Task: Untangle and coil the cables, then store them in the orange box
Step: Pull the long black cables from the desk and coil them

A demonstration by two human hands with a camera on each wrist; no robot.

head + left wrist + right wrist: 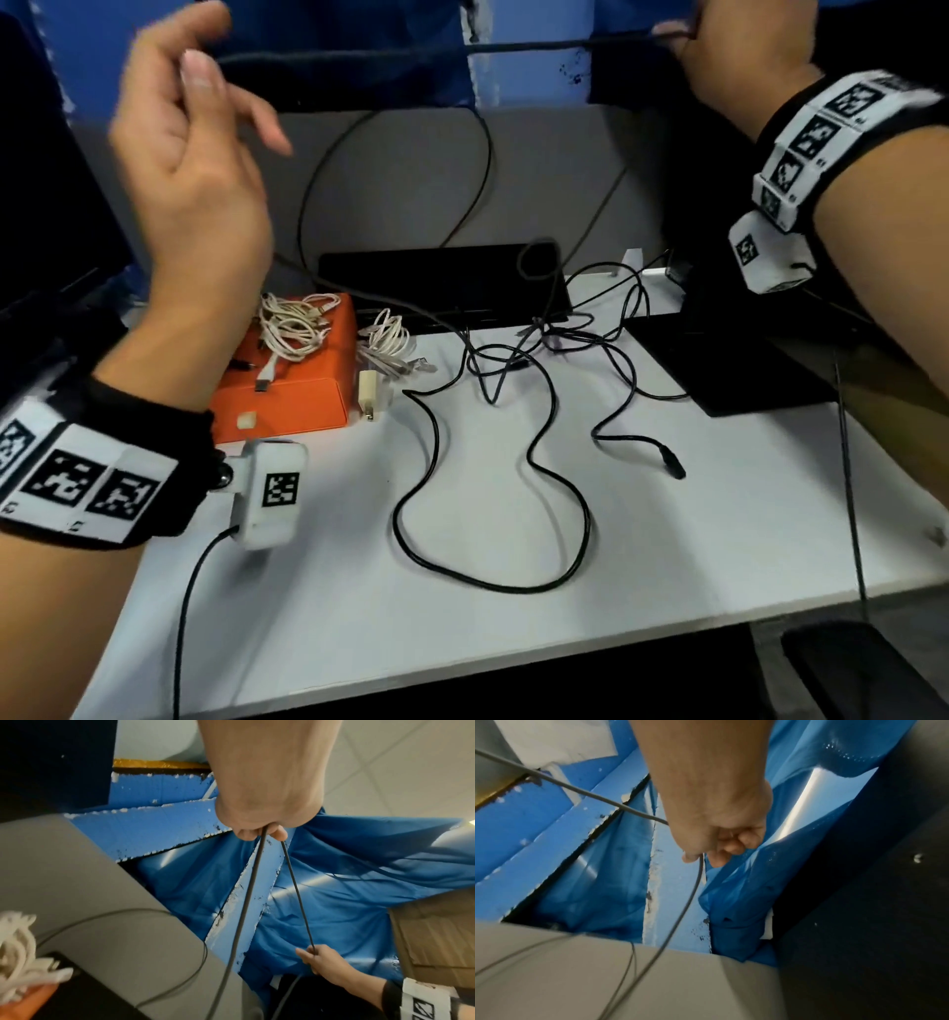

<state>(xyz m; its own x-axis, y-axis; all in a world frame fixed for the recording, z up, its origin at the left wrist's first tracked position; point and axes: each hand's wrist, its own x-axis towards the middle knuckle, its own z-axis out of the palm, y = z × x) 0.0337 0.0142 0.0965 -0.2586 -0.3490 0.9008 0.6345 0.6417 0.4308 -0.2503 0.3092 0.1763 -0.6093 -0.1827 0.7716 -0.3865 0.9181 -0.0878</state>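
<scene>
My left hand (190,154) is raised, thumb and fingertips pinching the black cable (513,47), other fingers loosely spread. My right hand (739,46) is raised at far right, fingers curled round the same cable. The span between them is taut; the rest drops in a loop to the tangle (539,329) on the white table (513,642).

Step, as I judge it: untangling, pulling one black cable free; coiling not begun. Next I'd feed the slack hand over hand and watch for it snagging in the knot.

Orange box (287,395) sits left, white cables (292,329) piled on top, another white bundle (387,339) just beside it. Room: open table near me. Black slabs at far centre (441,277) and right (729,370) crowd the tangle.
</scene>
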